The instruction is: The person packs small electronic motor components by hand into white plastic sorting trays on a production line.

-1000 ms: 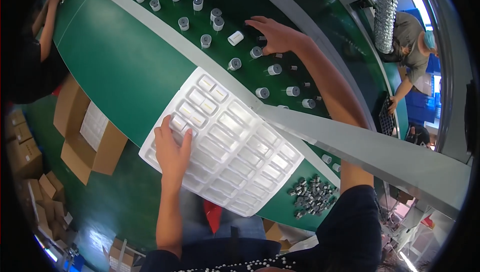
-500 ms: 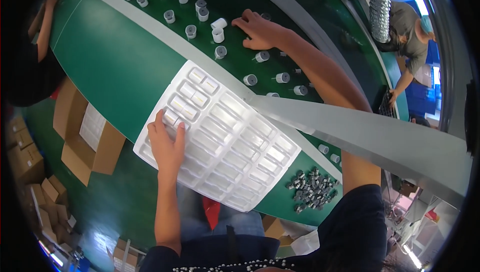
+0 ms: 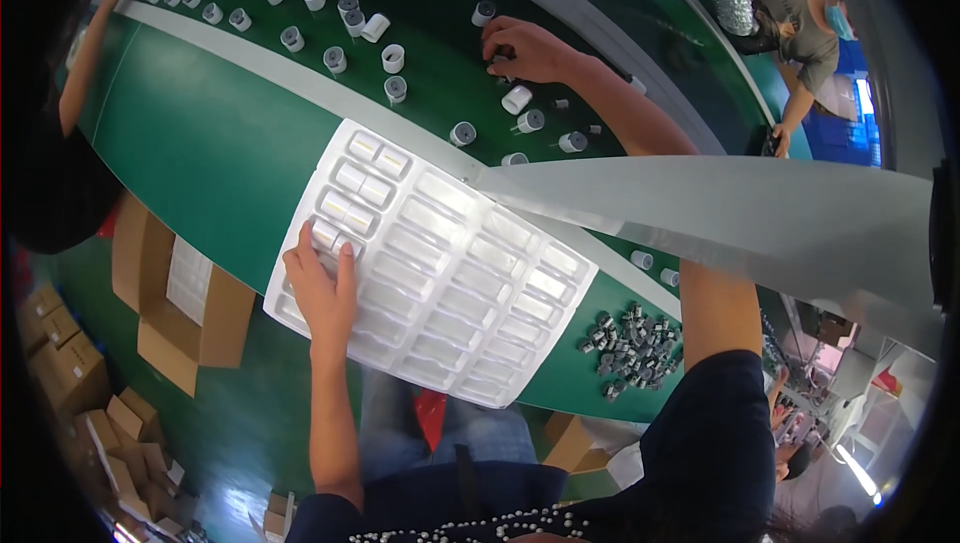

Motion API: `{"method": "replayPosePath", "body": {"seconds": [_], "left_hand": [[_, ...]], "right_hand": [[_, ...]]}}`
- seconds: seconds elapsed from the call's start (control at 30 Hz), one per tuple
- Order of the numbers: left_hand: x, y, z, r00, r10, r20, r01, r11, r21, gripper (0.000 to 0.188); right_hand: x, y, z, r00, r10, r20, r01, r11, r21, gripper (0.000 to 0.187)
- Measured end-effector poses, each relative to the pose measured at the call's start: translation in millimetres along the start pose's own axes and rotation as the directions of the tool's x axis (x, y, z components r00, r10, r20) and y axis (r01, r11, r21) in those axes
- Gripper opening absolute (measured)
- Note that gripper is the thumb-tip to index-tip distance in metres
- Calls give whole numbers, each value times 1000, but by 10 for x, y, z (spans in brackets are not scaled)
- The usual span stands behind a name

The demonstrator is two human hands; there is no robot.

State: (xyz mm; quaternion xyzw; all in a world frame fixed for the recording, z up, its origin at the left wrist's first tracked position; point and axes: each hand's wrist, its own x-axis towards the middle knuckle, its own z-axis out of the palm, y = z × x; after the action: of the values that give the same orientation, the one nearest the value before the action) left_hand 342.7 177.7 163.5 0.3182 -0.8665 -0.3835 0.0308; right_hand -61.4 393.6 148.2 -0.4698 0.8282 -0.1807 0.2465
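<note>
My left hand (image 3: pixel 325 291) lies over a white blister tray (image 3: pixel 480 295), thumb and forefinger closed around two small white cylinders (image 3: pixel 324 234) in one of its pockets. Several more white cylinders (image 3: pixel 364 183) sit in pairs in the pockets above. Over the green conveyor belt, my right hand (image 3: pixel 530 51) has its fingers curled down around a small dark part (image 3: pixel 501 62), mostly hidden by them. Just below that hand, a white cylinder (image 3: pixel 517 99) rests on its side. Beside it stands a white cylinder with a dark top (image 3: pixel 530 121).
A grey bar (image 3: pixel 700 193) crosses above my right forearm. Dark small parts (image 3: pixel 635 348) form a pile on the green table (image 3: pixel 215 133). Several capped cylinders (image 3: pixel 334 60) stand along the belt. An open carton (image 3: pixel 200 293) is at left. Co-workers are at far left and upper right.
My right hand has gone from spread fingers to a curled grip. Parts on the belt have shifted left in view. My left hand keeps its place on the tray.
</note>
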Motion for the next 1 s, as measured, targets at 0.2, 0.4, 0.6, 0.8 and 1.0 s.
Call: {"method": "replayPosePath", "body": {"seconds": [0.2,0.4,0.6,0.8,1.0], "left_hand": [[-17,-32,22,999,39,3,-39,999,5,59],[-32,-79,106,1000,15,5,-15,1000,12,61],[-71,-211,76,997,40,-59,-35,996,85,61],[-56,-210,141,991,113,-65,-108,991,83,59],[-49,-243,192,981,166,-99,-157,983,94,59]], "right_hand": [[-498,53,-9,999,18,-44,-24,990,-138,28],[-920,124,-4,998,-44,-47,32,975,-219,28],[-1143,91,201,995,8,-100,-29,978,-206,29],[-1383,127,119,944,283,-171,-257,954,157,40],[-1478,307,201,935,293,-201,-170,865,471,43]]}}
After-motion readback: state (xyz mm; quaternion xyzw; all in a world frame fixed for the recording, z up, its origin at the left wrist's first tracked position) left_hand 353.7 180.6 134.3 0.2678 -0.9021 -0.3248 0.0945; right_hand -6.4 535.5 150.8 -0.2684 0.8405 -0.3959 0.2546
